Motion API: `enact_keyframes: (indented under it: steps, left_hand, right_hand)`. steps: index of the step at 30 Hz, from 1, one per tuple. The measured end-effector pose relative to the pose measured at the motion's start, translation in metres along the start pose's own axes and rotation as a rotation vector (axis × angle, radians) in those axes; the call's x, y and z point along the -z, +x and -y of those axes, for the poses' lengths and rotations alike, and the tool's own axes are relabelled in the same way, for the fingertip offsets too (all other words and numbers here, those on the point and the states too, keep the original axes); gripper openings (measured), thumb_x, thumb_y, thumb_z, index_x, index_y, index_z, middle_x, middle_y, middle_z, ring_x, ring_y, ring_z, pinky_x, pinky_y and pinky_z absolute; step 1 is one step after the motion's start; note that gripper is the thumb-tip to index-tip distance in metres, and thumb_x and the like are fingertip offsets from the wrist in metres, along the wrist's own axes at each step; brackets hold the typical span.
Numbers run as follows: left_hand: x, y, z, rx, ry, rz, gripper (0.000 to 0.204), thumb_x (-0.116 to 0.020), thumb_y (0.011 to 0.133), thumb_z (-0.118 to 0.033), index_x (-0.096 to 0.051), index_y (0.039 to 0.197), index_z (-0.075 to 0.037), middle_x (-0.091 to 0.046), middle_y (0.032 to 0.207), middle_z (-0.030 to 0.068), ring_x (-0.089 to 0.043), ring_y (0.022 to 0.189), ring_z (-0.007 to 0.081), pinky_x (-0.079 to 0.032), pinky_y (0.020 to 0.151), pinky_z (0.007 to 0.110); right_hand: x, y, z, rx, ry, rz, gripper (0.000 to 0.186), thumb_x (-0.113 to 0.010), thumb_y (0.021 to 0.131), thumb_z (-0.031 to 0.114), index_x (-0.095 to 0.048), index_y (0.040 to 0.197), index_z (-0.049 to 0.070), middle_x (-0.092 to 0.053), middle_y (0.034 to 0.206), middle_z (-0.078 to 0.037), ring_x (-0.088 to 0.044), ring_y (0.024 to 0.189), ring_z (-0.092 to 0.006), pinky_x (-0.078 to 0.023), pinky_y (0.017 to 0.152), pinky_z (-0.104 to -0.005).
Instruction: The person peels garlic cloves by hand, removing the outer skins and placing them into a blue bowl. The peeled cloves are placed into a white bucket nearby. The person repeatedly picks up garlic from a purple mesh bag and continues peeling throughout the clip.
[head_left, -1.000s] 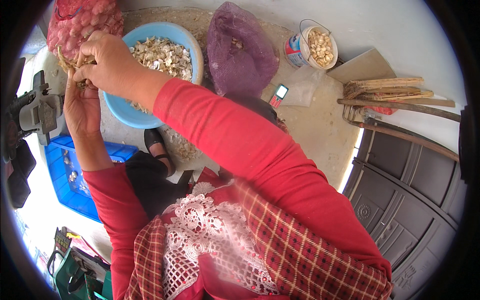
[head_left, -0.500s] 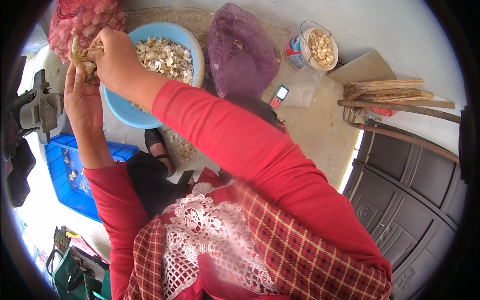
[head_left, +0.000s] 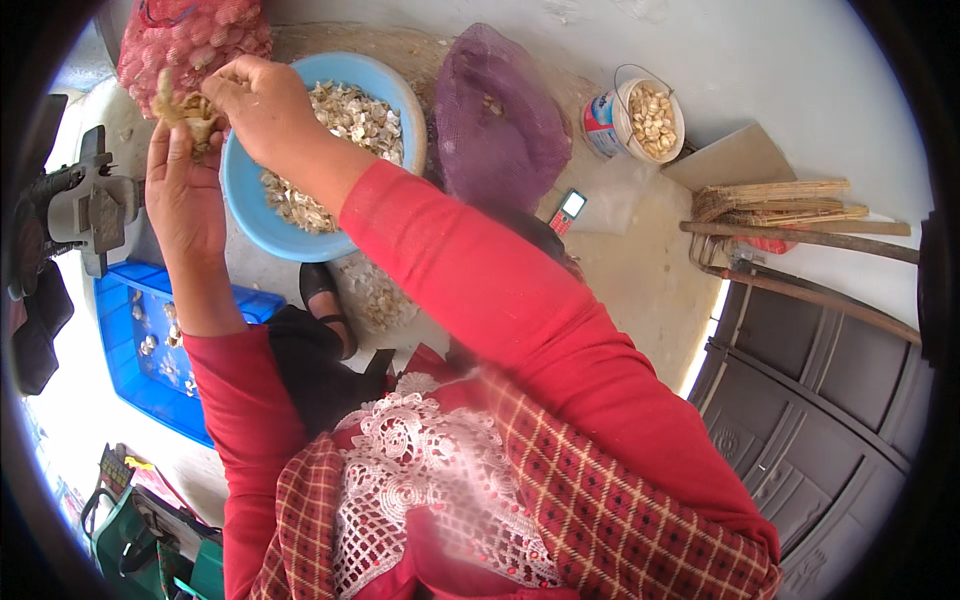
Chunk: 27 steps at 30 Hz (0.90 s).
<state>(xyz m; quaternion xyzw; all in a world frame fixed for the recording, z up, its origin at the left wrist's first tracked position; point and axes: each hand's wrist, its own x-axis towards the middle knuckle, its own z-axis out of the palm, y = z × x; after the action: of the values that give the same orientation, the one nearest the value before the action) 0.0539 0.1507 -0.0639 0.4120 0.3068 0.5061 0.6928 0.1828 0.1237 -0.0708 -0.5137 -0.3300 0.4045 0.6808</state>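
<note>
At the upper left, my left hand (head_left: 190, 200) holds up a garlic bulb (head_left: 196, 122) in its fingertips, its dry stalk pointing upward and its skin loose. My right hand (head_left: 265, 110) reaches across from the right, its fingers bent and pinched at the bulb's side; what the fingertips grip exactly is partly hidden. Below that hand stands a light blue basin (head_left: 262, 232) holding pale garlic cloves and papery skins. Just behind both hands is a red mesh bag (head_left: 225, 35) full of garlic bulbs.
A purple mesh sack (head_left: 490, 130) and a bucket of peeled-looking cloves (head_left: 652, 120) stand farther back. A phone (head_left: 568, 210) lies on the floor. Left is a blue crate (head_left: 125, 370) with scattered bulbs. A broom (head_left: 770, 198) and long-handled tools (head_left: 800, 228) lean right, near grey doors (head_left: 800, 400).
The whole view has shifted a little. My right hand's fingers have drawn slightly to the right along the bulb, so more of it shows. My left hand keeps its hold.
</note>
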Motion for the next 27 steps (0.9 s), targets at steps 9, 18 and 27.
enact_keyframes:
  steps: [9,18,27]
  left_hand:
    - [-0.002,-0.004,0.0,-0.007,0.189,0.038,0.037,-0.051,0.102,-0.011,-0.049,0.137,0.002,-0.058,0.131,0.0114,-0.06,0.113,0.019,-0.048,0.099,0.035]
    - [0.002,-0.002,0.002,-0.038,0.252,0.074,0.038,-0.053,0.101,-0.011,-0.05,0.136,0.003,-0.06,0.129,0.0111,-0.06,0.112,0.0186,-0.048,0.098,0.034]
    - [-0.008,-0.007,0.001,-0.075,0.357,0.088,0.042,-0.059,0.099,-0.011,-0.05,0.136,0.004,-0.061,0.13,0.0134,-0.06,0.115,0.0186,-0.049,0.098,0.031]
  right_hand:
    - [0.0,-0.007,0.007,-0.366,0.414,0.148,0.029,-0.075,0.085,0.021,-0.066,0.094,-0.006,-0.068,0.083,-0.01,-0.063,0.068,-0.0169,-0.052,0.058,-0.0306]
    - [0.001,-0.005,0.013,-0.29,0.36,0.15,0.02,-0.073,0.082,0.013,-0.068,0.088,-0.006,-0.068,0.078,-0.011,-0.064,0.067,-0.0154,-0.052,0.059,-0.0294]
    - [0.005,-0.003,0.007,-0.186,0.141,0.158,0.025,-0.069,0.082,0.018,-0.07,0.079,-0.007,-0.068,0.072,-0.011,-0.064,0.065,-0.016,-0.051,0.063,-0.0337]
